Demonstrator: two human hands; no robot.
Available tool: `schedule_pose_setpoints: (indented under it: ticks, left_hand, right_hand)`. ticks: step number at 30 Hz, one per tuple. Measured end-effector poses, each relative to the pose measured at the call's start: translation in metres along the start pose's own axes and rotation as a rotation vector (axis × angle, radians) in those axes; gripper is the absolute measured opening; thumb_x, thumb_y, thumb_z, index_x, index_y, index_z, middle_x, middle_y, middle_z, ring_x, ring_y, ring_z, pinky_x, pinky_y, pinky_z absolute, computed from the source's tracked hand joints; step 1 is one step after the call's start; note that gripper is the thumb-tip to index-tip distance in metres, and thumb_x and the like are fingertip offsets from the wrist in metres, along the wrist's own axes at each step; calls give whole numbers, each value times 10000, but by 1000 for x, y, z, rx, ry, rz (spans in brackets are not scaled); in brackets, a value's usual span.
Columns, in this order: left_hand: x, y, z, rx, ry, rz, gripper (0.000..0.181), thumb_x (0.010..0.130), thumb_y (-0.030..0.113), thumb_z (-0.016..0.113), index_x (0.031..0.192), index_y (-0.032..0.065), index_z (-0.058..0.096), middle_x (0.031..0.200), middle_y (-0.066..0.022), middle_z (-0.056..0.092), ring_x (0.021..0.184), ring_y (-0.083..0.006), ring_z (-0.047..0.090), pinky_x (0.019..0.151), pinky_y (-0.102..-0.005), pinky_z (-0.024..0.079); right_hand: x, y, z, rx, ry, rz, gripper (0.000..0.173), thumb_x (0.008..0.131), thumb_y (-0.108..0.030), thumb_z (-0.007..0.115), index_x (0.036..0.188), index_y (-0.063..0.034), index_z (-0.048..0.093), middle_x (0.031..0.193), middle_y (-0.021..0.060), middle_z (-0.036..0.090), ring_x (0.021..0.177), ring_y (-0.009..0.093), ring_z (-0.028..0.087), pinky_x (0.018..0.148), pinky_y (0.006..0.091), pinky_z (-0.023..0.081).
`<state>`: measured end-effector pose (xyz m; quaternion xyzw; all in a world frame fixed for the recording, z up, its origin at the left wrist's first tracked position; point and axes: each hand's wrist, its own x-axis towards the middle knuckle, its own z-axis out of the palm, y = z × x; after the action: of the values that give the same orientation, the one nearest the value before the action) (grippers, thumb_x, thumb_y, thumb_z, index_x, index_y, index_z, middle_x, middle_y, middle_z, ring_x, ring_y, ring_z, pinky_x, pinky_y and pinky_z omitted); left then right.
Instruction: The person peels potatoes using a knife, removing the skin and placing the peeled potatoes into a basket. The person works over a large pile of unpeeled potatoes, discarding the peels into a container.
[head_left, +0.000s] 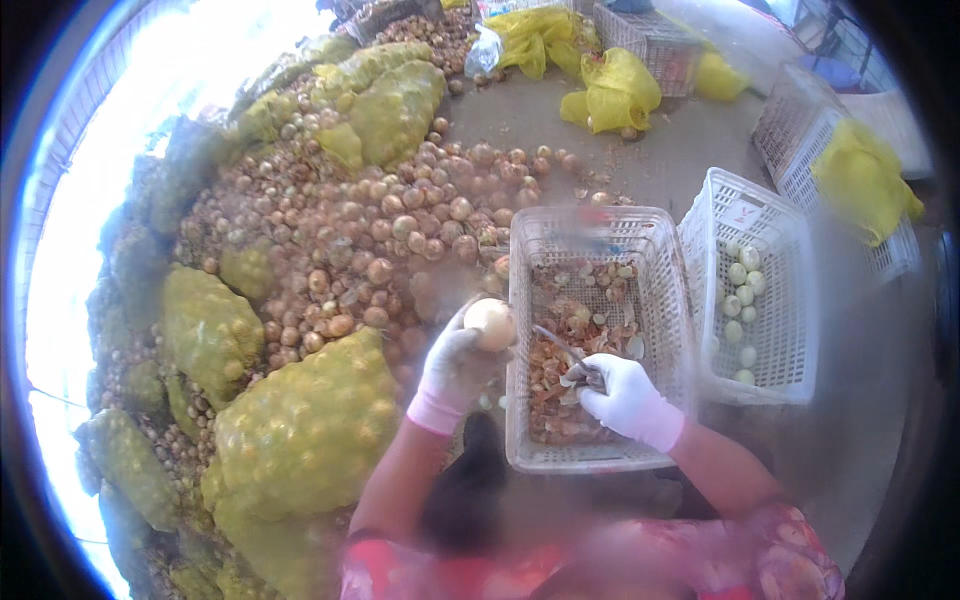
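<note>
My left hand, in a white glove with a pink cuff, grips a pale onion beside the left rim of a white plastic crate. In my gloved right hand is a knife, its blade pointing up and left over that crate. Blade and onion are apart. Brown onion skins and some small onions lie inside the crate. A second white crate stands to its right, with several peeled onions on its bottom.
A large heap of unpeeled onions spreads at the left. Full yellow mesh sacks lie around it. Crumpled yellow mesh bags rest on the concrete floor ahead. More crates stand at the far right.
</note>
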<state>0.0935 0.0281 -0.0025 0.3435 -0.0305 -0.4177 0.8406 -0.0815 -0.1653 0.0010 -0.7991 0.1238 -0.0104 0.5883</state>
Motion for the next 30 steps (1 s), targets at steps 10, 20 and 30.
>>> schedule_pose_setpoints:
  ticks: [10,20,30]
  left_hand:
    - [-71,-44,85,-64,9,66,567,873,358,621,1331,38,521,1169,-151,641,960,-306,675,660,-359,551]
    - [-54,-57,80,54,121,115,538,859,288,647,1322,45,521,1140,-157,646,893,-303,685,660,-361,593]
    - [-45,-60,63,1165,275,682,667,814,65,699,1404,16,392,1138,-94,609,896,-168,652,635,-269,563]
  right_hand:
    - [-55,-24,-19,-73,65,-172,243,873,-110,718,1068,28,679,860,100,691,765,102,621,722,282,528]
    - [-29,10,-23,-202,18,-158,245,890,-170,669,1082,-18,679,971,196,700,895,305,691,805,387,543]
    - [-15,-11,-18,-55,-231,132,209,894,-132,668,1066,-13,676,968,170,712,910,262,704,824,361,549]
